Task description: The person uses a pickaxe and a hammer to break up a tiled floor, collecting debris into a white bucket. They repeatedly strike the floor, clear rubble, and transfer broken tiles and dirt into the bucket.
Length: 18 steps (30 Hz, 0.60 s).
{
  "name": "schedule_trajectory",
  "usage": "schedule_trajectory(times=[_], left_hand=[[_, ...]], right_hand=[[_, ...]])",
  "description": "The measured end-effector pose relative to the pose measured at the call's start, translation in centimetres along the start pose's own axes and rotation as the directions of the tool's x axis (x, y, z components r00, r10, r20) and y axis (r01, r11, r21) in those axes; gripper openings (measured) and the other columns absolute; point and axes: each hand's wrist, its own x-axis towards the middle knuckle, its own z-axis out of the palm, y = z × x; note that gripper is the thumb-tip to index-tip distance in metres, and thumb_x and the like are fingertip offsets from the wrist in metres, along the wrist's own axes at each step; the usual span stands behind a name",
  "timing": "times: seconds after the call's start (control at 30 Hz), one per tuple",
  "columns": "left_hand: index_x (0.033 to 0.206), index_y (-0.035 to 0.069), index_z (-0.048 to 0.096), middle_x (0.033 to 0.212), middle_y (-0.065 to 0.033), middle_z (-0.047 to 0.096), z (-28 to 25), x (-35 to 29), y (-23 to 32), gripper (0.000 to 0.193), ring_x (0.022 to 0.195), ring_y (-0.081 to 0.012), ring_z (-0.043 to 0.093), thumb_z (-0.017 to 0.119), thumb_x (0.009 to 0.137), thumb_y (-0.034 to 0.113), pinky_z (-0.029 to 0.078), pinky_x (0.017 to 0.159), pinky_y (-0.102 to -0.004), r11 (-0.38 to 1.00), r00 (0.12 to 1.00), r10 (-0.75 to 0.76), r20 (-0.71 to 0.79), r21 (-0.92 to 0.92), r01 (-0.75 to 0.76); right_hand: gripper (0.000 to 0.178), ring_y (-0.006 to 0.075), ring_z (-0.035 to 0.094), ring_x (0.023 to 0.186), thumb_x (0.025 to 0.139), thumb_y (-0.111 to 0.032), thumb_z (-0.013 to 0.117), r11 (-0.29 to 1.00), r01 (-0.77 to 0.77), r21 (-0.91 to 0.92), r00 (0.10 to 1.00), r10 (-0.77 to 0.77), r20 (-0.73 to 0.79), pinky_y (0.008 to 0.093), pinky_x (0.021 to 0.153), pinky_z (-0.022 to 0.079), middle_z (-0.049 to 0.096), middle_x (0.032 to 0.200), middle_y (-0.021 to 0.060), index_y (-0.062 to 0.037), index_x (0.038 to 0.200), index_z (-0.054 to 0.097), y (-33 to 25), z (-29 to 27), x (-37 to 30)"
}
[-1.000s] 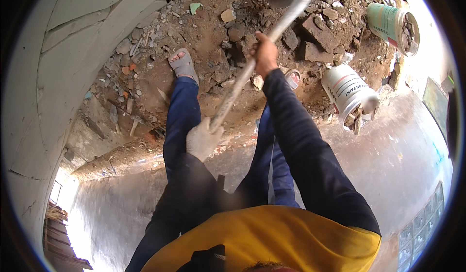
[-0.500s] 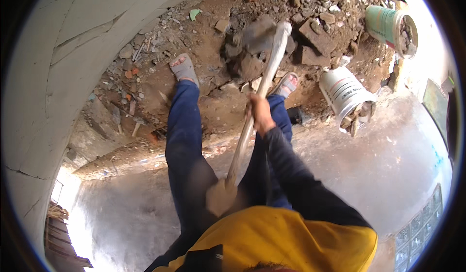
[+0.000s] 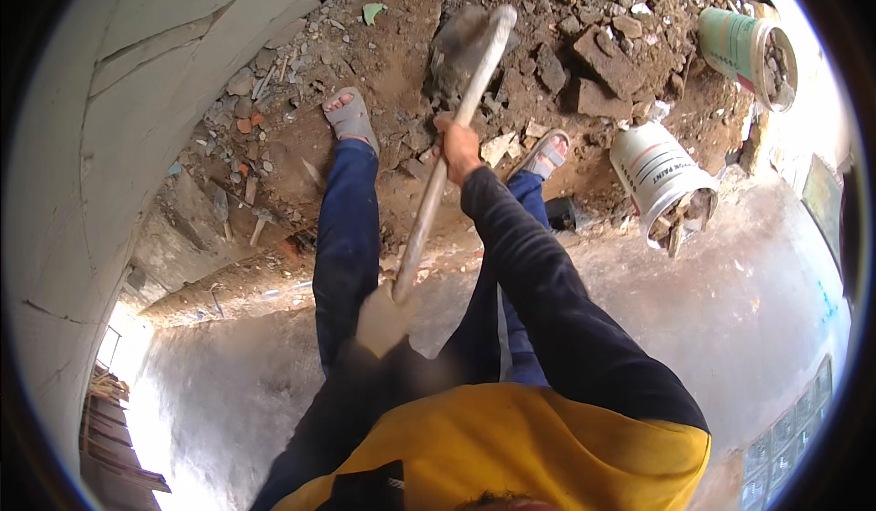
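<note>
A long, pale wooden-handled hoe (image 3: 427,228) slants across the middle of the view. My left hand (image 3: 383,319), in a light glove, is closed around the near end of its handle. Further up, my bare right hand (image 3: 459,146) wraps the shaft. The hoe's broad grey blade (image 3: 459,41), blurred, is over the dug earth beyond my feet. Broken slabs and lumps of soil (image 3: 607,64) lie to the right of the blade.
Two paint buckets lie tipped at the right, a white bucket (image 3: 652,164) and a green bucket (image 3: 730,44), both holding rubble. A cracked pale wall (image 3: 119,128) rises at the left. Small hand tools (image 3: 259,226) lie left of my sandalled feet. Concrete floor (image 3: 246,383) is nearest me.
Both hands and the hoe have moved forward and to the left. The blade is now farther from me, left of the broken slabs.
</note>
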Motion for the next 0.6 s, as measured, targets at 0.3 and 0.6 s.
schedule_trajectory(times=[0.3, 0.6], left_hand=[[0.105, 0.002, 0.068, 0.085, -0.0269, 0.072, 3.0, -3.8, 2.8, 0.037, 0.083, -0.0504, 0.071, 0.076, 0.091, 0.036, 0.056, 0.072, -0.0567, 0.932, 0.981, 0.193, -0.031, 0.319, -0.173], [0.1, 0.001, 0.068, 0.088, -0.0278, 0.072, -6.0, 4.9, 5.2, 0.043, 0.089, -0.0479, 0.072, 0.075, 0.091, 0.043, 0.055, 0.077, -0.054, 0.959, 1.0, 0.009, -0.019, 0.282, -0.003]], right_hand=[[0.026, 0.0144, 0.045, 0.045, 0.103, -0.03, 0.067, 0.997, -0.059, 0.051, 0.998, 0.058, 0.034, 0.0347, 0.044, 0.045, 0.044, 0.06, -0.0031, -0.0167, 0.088, 0.05, -5.2, -5.6, -9.8], [0.021, 0.0151, 0.05, 0.052, 0.101, -0.017, 0.069, 0.991, -0.013, 0.13, 1.0, 0.013, -0.002, 0.033, 0.046, 0.052, 0.05, 0.072, 0.0018, -0.0014, 0.107, 0.056, -7.3, 4.7, 0.6]])
